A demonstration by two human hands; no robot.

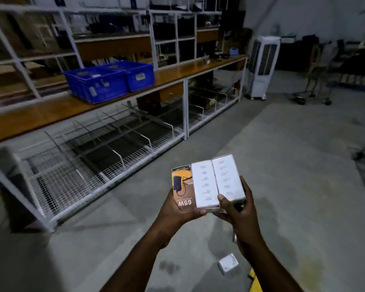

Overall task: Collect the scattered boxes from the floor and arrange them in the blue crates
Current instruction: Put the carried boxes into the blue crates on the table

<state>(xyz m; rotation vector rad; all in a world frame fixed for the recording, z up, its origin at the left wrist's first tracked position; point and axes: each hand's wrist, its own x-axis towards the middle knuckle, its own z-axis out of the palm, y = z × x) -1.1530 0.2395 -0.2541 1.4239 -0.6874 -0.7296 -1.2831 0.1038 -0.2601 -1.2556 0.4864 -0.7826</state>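
- Held load: three boxes side by side in a flat row, lower centre of frame – an orange box [181,189] marked 65W at the left, a white box [204,184] in the middle, a second white box [228,179] at the right. Long axes run away from the person, tilted toward the upper right.
- Left hand [177,209]: curled under and around the near left end of the row, thumb on the orange box.
- Right hand [238,207]: gripping the near right end, thumb on top of the right white box.
- Blue crates [97,85], [138,75]: two, touching, on the wooden shelf [51,114] in the upper left of frame, well apart from the hands. Left hand is the nearer one.
- Judgement: next move is a carry up and leftward to the crates.
- One small white box [229,264] lies on the floor [282,165], bottom of frame, below the right forearm; not yet collected.
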